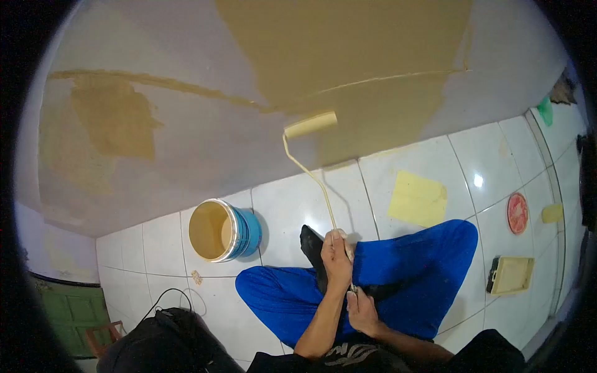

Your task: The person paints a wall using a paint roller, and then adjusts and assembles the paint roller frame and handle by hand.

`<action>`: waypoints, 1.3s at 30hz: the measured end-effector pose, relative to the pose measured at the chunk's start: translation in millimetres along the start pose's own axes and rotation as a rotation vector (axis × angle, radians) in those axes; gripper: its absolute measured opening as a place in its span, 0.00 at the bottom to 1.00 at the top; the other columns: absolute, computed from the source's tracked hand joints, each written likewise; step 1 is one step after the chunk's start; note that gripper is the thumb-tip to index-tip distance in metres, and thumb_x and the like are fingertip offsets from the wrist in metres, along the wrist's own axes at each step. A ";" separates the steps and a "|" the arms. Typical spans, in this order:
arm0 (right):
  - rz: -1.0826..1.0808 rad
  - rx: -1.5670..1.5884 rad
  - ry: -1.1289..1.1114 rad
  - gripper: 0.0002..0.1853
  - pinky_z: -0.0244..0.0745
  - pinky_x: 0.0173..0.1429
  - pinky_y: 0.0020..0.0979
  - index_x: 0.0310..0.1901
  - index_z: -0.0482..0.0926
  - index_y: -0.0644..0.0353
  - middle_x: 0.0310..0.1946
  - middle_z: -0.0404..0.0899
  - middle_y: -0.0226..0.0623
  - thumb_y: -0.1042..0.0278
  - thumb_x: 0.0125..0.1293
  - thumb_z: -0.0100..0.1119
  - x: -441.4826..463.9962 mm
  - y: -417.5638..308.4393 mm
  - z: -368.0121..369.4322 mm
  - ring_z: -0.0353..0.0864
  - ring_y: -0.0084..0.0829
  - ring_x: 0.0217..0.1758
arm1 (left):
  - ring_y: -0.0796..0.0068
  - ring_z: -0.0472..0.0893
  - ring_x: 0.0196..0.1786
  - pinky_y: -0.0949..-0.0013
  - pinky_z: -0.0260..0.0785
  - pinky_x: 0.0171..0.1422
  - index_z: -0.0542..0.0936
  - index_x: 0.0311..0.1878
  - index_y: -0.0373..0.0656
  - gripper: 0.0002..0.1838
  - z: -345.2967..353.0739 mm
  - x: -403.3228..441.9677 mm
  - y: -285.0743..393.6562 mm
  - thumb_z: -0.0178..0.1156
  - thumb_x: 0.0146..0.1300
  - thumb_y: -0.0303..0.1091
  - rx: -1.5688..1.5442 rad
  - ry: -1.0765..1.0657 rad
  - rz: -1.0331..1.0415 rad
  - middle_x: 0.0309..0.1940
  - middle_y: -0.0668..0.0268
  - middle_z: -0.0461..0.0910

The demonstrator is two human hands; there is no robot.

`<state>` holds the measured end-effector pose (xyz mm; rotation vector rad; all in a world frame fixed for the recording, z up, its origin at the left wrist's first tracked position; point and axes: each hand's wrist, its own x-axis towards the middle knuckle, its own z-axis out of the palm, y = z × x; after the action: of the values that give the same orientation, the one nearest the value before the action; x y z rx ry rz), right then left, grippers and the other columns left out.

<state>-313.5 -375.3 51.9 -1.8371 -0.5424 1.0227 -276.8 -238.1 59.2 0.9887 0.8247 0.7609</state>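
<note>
Both hands grip a paint roller [311, 126] whose bent metal frame reaches up toward the wall. My left hand [337, 260] is closed around the upper handle, just below the frame. Lower down, my right hand [362, 313] wraps the handle's end near my lap. The cream-coated roller head is at the lower wall [205, 37], by the edge of a yellow-tan painted area; whether it touches the surface I cannot tell. To the left on the floor, a blue paint bucket [249, 233] with tan paint inside stands tilted toward the wall in this view.
A yellow sheet [418, 199] lies on the white tiled floor [298, 208]. At the right are a red round lid [517, 213], a cream paint tray [512, 275] and a yellow cylinder [551, 214]. A dark bag-like object [168, 342] with a cable sits lower left.
</note>
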 end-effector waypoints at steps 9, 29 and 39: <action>-0.112 0.012 0.044 0.11 0.66 0.29 0.49 0.38 0.66 0.67 0.23 0.72 0.56 0.65 0.70 0.42 3.6 1.8 15.8 0.73 0.63 0.29 | 0.87 0.58 0.13 0.80 0.50 0.16 0.70 0.35 0.46 0.13 -7.7 1.9 10.0 0.43 0.73 0.42 0.059 0.029 -0.031 0.12 0.76 0.61; -0.257 0.012 0.084 0.14 0.66 0.26 0.42 0.38 0.67 0.65 0.17 0.70 0.46 0.61 0.72 0.38 -4.9 -22.0 36.6 0.76 0.49 0.21 | 0.87 0.59 0.14 0.80 0.50 0.16 0.70 0.35 0.44 0.14 -25.2 -0.4 41.8 0.43 0.74 0.42 0.102 -0.011 -0.021 0.14 0.76 0.61; 0.003 0.043 -0.015 0.15 0.63 0.33 0.53 0.40 0.67 0.67 0.26 0.72 0.58 0.60 0.71 0.41 0.1 5.4 26.1 0.71 0.64 0.32 | 0.88 0.59 0.14 0.80 0.51 0.17 0.71 0.35 0.44 0.14 -22.9 3.1 5.9 0.43 0.74 0.43 0.034 0.027 -0.167 0.14 0.76 0.62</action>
<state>-335.4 -364.4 41.3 -1.7947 -0.5228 1.0433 -296.0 -224.2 56.6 0.9283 0.9341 0.6200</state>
